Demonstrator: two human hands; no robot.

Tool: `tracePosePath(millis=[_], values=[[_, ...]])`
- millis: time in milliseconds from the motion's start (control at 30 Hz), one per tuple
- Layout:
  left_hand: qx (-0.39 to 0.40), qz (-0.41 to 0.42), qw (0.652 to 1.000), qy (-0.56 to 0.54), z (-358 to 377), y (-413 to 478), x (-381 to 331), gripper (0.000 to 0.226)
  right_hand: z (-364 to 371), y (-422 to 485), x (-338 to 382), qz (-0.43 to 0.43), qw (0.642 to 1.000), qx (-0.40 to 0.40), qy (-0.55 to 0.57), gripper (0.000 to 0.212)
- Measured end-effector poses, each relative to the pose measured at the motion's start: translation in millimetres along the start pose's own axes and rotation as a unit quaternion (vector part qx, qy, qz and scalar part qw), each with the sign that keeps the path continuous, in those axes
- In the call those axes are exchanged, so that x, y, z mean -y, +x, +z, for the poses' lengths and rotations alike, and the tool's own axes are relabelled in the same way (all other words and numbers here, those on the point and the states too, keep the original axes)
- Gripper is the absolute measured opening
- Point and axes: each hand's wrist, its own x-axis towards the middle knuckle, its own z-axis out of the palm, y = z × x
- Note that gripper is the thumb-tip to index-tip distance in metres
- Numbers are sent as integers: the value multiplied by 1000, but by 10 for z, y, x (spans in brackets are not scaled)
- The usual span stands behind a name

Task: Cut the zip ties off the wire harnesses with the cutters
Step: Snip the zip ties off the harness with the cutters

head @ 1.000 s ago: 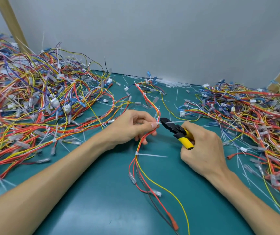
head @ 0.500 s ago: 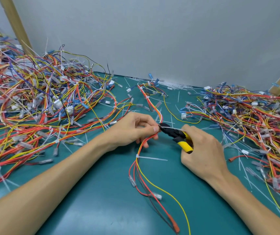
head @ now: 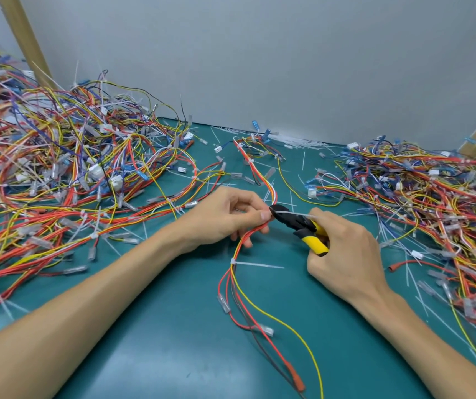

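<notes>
At frame centre the left hand [head: 225,217] pinches the wire harness [head: 241,243] between thumb and fingers. The cutters [head: 300,226], gripped in the right hand [head: 346,254], have closed in from the right since a second ago, and their nose now meets the zip tie [head: 291,212] beside the thumb. The cut looks imminent. The teal table [head: 173,326] carries a left heap [head: 58,174] and a right heap [head: 421,191] of harnesses, with a grey wall [head: 259,67] behind.

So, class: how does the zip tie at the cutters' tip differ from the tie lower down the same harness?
The upper tie sits at the cutters' nose; the lower tie has no tool near it. The upper tie is beside the fingertips of the left hand; the lower tie lies below that hand, untouched. The upper tie's tail crosses the cutters; the lower tie's runs over the mat. Both are white, tails pointing right.
</notes>
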Motion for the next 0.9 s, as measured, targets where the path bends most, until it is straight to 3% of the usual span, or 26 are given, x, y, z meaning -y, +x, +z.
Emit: tracePosePath(millis=[333,500,767,900], values=[[-11,-5,1000,9,10,12,15,13,-4,5,13,4,999,-36,33,36],[-12,-1,1000,16,11,24,37,17,-13,5,14,12,999,-40,31,17],[-11,-2,1000,7,1,6,13,11,-18,7,27,11,1000,-12,17,29],[-3,7,1000,7,-5,8,18,9,-8,0,26,14,999,-22,-21,22]])
